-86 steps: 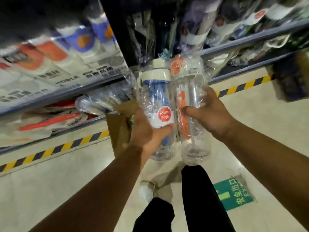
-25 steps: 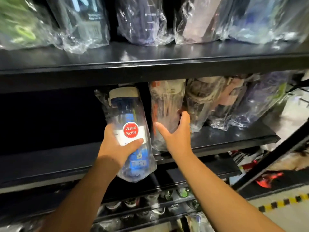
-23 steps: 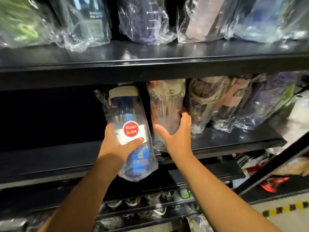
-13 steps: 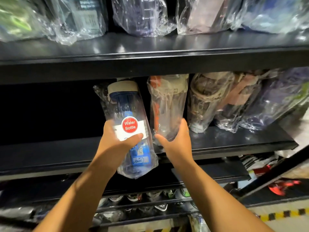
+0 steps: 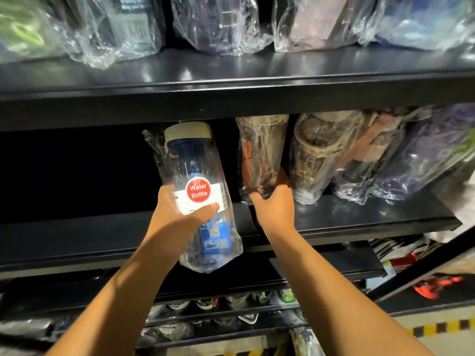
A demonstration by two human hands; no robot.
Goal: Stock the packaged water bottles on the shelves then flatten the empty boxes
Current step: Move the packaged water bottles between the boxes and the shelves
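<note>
Black metal shelving fills the view, with an upper shelf carrying a row of bagged bottles whose tops are cut off by the frame. On the middle shelf below it, the left half lies in dark shadow, while more plastic-wrapped bottles lean together on the right. The person's left hand grips a clear water bottle with a blue core. The thumb is curled across the lower edge of its white label and the fingers are wrapped round the far side. This bottle is in a loose plastic bag, has a cream cap and bears a round red "Water Bottle" sticker. It is held nearly upright, tipped slightly left, in front of the middle shelf, its base hanging below the shelf's front lip and its cap close under the upper shelf. The right hand holds the lower part of a second wrapped bottle with orange trim, thumb on its left side and fingers curled round its right. That bottle stands upright at the front of the middle shelf, just beside the leaning wrapped bottles. The hand hides its base, so whether it rests fully on the board cannot be told. Further down, a lower rack holds small packed items, too blurred to identify. A yellow-and-black floor stripe shows at the lower right.
</note>
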